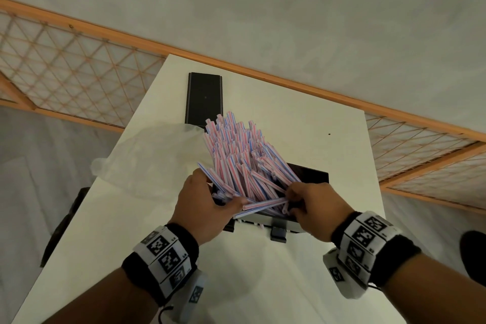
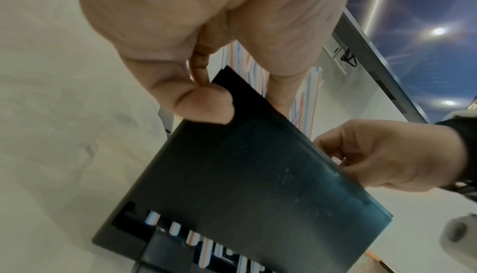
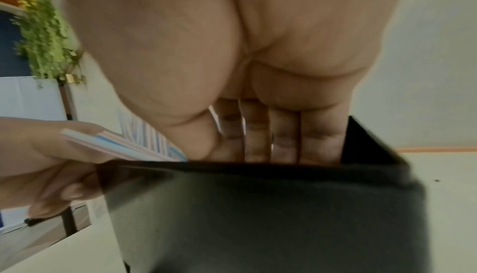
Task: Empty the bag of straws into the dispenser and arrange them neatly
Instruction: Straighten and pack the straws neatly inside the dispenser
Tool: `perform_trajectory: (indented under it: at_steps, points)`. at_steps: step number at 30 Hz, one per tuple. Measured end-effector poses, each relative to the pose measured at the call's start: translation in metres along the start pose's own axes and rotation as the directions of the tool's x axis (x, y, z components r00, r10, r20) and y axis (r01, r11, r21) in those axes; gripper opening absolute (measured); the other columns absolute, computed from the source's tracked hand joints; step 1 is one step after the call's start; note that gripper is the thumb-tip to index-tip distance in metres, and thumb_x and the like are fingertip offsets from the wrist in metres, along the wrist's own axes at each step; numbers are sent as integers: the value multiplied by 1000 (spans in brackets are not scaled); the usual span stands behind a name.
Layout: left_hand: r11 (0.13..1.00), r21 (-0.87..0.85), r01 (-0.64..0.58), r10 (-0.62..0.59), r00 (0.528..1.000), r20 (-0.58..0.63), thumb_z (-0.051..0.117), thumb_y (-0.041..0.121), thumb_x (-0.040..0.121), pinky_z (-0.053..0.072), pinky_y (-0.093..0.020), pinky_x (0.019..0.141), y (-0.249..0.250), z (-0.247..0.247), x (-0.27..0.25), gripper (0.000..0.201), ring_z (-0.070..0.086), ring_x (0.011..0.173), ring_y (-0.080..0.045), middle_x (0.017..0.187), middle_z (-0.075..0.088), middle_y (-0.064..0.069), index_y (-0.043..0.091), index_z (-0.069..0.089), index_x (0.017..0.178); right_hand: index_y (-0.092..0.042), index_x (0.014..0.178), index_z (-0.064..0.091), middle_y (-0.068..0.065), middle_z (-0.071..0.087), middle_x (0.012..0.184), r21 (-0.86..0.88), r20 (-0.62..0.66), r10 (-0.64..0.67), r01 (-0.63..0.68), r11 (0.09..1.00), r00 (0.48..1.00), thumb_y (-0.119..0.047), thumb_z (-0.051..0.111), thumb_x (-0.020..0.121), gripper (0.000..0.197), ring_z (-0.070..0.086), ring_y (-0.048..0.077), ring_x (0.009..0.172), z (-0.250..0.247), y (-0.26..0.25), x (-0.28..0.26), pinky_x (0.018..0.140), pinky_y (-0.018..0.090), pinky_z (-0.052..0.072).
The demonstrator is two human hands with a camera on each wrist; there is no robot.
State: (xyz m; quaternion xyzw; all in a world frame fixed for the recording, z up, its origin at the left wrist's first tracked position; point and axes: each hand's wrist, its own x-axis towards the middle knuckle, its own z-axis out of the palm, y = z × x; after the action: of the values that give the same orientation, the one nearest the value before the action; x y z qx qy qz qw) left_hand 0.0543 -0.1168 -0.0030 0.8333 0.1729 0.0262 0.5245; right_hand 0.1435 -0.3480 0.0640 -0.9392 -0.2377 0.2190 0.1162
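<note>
Nearest the camera, two forearms with tagged wristbands [image 1: 168,258] reach forward over a white desk [image 1: 249,284]. The left hand [image 1: 202,205] sits at the left end of a black dispenser [image 1: 313,173], its thumb lying across the near ends of the straws [image 1: 236,155]; the left wrist view shows the thumb tip [image 2: 206,106] pressed on the dispenser's dark front wall and the other fingers curled in behind the rim among the straws. The right hand [image 1: 313,208] is at the right end, its fingers curled round a few straws that lie crosswise over the near rim. In the right wrist view its fingers [image 3: 258,134] dip side by side inside the box, just behind the front wall.

The straws, white with red and blue stripes, fill the dispenser in a loose fan, leaning away from the person and spreading out well above the rim, uneven at their far ends. A few ends show through the slots low on the front [image 2: 175,228].

Left of the dispenser a crumpled clear bag [image 1: 147,155] lies flat on the desk. Beyond the straws lies a flat black lid [image 1: 203,97]. Farther off, a wooden lattice rail [image 1: 79,66] crosses below a pale wall.
</note>
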Motion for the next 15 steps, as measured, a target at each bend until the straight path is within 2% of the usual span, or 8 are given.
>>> perform_trajectory:
  at_steps: [2,4,8,9,11,13,15]
  points:
    - [1000,-3,7,-7,1000,-1,74,67,58,51,-26,76,3,0,-1,65,62,97,-11,105,63,7,30,56,109,-20,105,71,1,74,95,-5,-6,21,-21,1000,1000,-10,66,80,28,67,22,90,-3,0,6,79,29,52]
    - [1000,1,22,-22,1000,-5,77,63,59,48,-21,73,2,0,-1,64,61,96,-11,105,62,6,28,55,108,-21,108,71,0,74,96,-43,-2,21,-22,999,1000,-13,69,78,31,66,23,92,-6,-2,11,79,29,51]
    - [999,30,33,-33,999,6,70,68,56,54,-31,76,-1,1,1,67,63,95,-15,104,63,5,27,55,107,-19,104,71,1,73,94,-103,17,-26,27,994,1000,-22,72,80,24,64,24,90,-9,-7,17,78,28,49]
    - [999,36,32,-31,999,-5,73,65,58,53,-27,73,1,0,1,63,62,93,-15,101,62,4,27,54,104,-19,100,72,2,72,90,-103,22,-37,39,994,999,-22,73,80,20,64,24,87,-9,-8,18,76,27,49]
    - [999,42,27,-24,997,-73,83,49,67,39,-12,63,12,-3,-3,47,56,81,-10,91,55,4,29,47,91,-19,92,73,1,71,83,-108,39,-65,69,992,997,-22,73,79,13,63,23,82,-6,-10,20,74,27,49]
    - [1000,-15,20,-22,985,-169,78,41,78,32,-13,56,23,-8,-9,42,47,64,-7,81,44,4,29,38,83,-18,88,74,1,71,79,-121,64,-89,96,988,994,-23,74,80,10,64,22,79,-2,-12,22,74,28,50]
    - [992,-94,-85,57,960,-274,64,46,79,32,-13,61,32,-14,-13,35,47,62,-5,86,44,-1,21,44,93,-17,86,73,2,70,79,-126,76,-88,98,987,993,-24,74,81,9,63,21,78,0,-14,25,72,28,50]
